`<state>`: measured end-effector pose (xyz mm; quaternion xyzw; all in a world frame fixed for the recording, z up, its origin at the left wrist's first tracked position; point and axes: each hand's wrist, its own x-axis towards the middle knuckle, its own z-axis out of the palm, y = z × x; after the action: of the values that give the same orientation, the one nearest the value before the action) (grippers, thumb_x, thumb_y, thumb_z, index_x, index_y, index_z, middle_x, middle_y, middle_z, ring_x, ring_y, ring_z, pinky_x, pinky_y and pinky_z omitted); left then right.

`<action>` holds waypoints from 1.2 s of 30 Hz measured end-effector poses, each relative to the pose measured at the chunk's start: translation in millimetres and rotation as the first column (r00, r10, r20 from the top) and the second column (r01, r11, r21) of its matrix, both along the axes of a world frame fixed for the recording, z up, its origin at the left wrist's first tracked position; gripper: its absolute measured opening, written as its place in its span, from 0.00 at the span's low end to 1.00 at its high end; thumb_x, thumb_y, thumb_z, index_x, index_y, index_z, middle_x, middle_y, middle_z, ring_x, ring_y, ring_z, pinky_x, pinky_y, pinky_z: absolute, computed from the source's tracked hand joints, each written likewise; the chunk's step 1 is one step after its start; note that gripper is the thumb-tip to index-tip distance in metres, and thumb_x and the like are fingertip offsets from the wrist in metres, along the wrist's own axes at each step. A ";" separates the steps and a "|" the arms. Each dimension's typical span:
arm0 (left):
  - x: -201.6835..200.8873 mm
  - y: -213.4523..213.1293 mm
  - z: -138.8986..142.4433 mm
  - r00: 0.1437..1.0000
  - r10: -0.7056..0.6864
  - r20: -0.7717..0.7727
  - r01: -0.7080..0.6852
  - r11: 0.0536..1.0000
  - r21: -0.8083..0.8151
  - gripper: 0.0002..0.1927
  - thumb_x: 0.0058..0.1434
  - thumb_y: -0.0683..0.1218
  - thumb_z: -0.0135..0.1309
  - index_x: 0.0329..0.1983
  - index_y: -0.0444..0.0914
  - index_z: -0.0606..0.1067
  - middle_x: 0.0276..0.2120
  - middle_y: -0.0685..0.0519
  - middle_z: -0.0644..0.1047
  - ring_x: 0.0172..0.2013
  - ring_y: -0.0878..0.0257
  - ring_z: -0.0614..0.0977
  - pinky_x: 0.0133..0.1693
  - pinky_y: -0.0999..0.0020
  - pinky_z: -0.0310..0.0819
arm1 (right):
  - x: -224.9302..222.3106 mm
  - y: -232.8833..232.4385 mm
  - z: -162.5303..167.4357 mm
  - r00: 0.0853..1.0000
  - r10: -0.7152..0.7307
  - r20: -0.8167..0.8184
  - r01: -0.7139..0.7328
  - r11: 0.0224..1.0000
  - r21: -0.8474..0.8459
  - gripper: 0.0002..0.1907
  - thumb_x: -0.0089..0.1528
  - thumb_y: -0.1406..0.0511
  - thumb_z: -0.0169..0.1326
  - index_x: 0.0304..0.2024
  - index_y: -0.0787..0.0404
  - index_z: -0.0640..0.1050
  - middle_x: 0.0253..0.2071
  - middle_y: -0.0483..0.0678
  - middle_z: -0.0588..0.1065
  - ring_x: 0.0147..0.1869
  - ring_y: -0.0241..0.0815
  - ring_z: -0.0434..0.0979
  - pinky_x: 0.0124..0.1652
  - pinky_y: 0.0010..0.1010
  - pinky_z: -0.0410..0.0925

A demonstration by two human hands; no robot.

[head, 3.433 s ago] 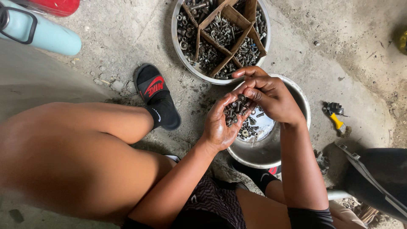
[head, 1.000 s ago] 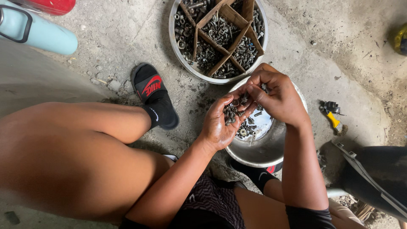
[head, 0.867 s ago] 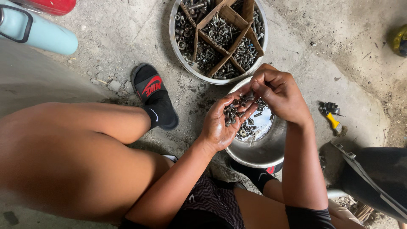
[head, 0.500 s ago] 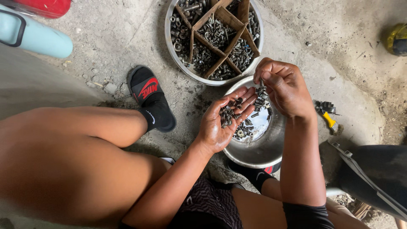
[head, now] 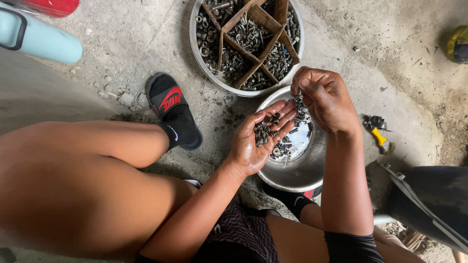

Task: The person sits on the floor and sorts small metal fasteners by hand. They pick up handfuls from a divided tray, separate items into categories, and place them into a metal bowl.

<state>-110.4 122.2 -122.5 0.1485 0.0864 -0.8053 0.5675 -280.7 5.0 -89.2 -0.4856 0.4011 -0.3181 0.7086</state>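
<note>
two hands over the steel bowl (head: 302,170): left hand (head: 261,139) cupped open holding screws (head: 265,130); right hand (head: 324,100) has lifted away, fingertips pinching one.

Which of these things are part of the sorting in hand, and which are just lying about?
In hand:
left hand, cupped open, heaped with small metal fasteners
right hand, fingers pinched above the steel bowl
divided tray of sorted hardware

Lying about:
yellow-handled tool
pale blue bottle
red container
black bin
</note>
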 end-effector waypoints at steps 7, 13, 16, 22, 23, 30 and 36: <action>0.8 1.1 -0.1 1.000 -0.017 0.002 0.017 1.000 -0.014 0.29 0.73 0.52 0.39 0.71 0.28 0.63 0.71 0.38 0.65 0.72 0.49 0.65 0.72 0.53 0.57 | 12.9 -6.9 6.7 0.897 -0.383 -0.219 0.318 0.905 -0.284 0.12 0.74 0.61 0.54 0.49 0.64 0.81 0.36 0.45 0.75 0.38 0.33 0.68 0.44 0.24 0.65; 0.5 1.5 -3.0 0.999 0.021 -0.050 -0.023 0.998 -0.052 0.34 0.76 0.60 0.39 0.70 0.27 0.64 0.70 0.37 0.65 0.71 0.50 0.68 0.73 0.53 0.59 | 17.0 7.1 43.4 0.891 -0.162 -0.424 -0.057 0.886 -0.460 0.06 0.68 0.66 0.59 0.42 0.62 0.80 0.43 0.46 0.78 0.48 0.34 0.78 0.50 0.28 0.73; -1.5 1.8 -3.8 0.998 0.017 -0.061 -0.011 0.995 0.096 0.36 0.77 0.62 0.37 0.71 0.27 0.63 0.58 0.40 0.69 0.57 0.57 0.71 0.75 0.51 0.61 | 21.3 11.9 58.3 0.827 0.106 -0.552 -0.413 0.781 -0.469 0.08 0.63 0.68 0.63 0.45 0.61 0.83 0.44 0.48 0.78 0.47 0.38 0.79 0.45 0.33 0.77; 5.8 0.9 -2.6 0.991 0.092 -0.101 -0.102 0.989 -0.103 0.33 0.78 0.60 0.33 0.75 0.34 0.62 0.73 0.44 0.64 0.70 0.56 0.67 0.70 0.55 0.60 | 35.9 25.9 76.1 0.704 0.232 -0.671 -0.642 0.611 -0.463 0.14 0.54 0.66 0.68 0.43 0.60 0.85 0.36 0.48 0.77 0.39 0.43 0.77 0.38 0.35 0.72; 6.5 0.0 -2.0 0.993 0.102 -0.061 -0.108 0.987 -0.121 0.32 0.79 0.60 0.33 0.75 0.34 0.62 0.74 0.43 0.63 0.71 0.55 0.66 0.72 0.56 0.58 | 38.0 30.7 77.4 0.693 0.227 -0.684 -0.648 0.611 -0.455 0.15 0.53 0.66 0.68 0.43 0.60 0.85 0.34 0.49 0.76 0.38 0.44 0.76 0.37 0.36 0.71; 5.9 -2.2 3.3 0.985 0.155 -0.074 -0.165 0.971 -0.172 0.30 0.79 0.56 0.32 0.75 0.32 0.61 0.75 0.40 0.61 0.76 0.51 0.61 0.76 0.57 0.53 | 40.6 46.9 65.0 0.729 0.233 -0.644 -0.602 0.666 -0.440 0.15 0.55 0.67 0.67 0.44 0.61 0.83 0.39 0.49 0.78 0.41 0.45 0.80 0.40 0.36 0.72; 8.7 -2.3 5.6 0.981 0.176 -0.078 -0.190 0.955 -0.229 0.29 0.81 0.56 0.33 0.75 0.32 0.62 0.75 0.40 0.62 0.75 0.51 0.63 0.77 0.56 0.55 | 13.4 56.6 51.8 0.856 0.099 -0.508 -0.358 0.822 -0.443 0.10 0.64 0.73 0.59 0.48 0.68 0.79 0.50 0.52 0.80 0.56 0.42 0.81 0.56 0.33 0.73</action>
<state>-101.7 119.9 -116.9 0.0486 0.0199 -0.7577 0.6505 -267.3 61.6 -37.4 -0.7668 0.3934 -0.1995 0.4664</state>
